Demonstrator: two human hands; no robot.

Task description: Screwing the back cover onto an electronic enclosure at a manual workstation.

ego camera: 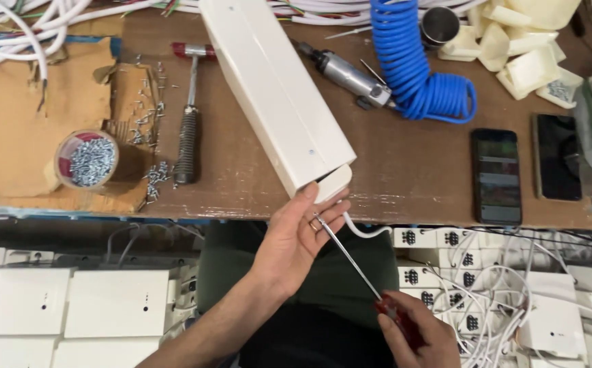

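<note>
Here, left hand (294, 235) pinches the near end cap of the long white housing (279, 92) at the bench (418, 170) edge | right hand (412, 334) closed on the red-handled screwdriver (350, 257), tip at the cap | risk: tip may slip into the fingers (cap looks loose) | hammer (188, 133), screw tub (88, 160) left of housing; blue hose (412, 65), phones (495, 175) right.
</note>
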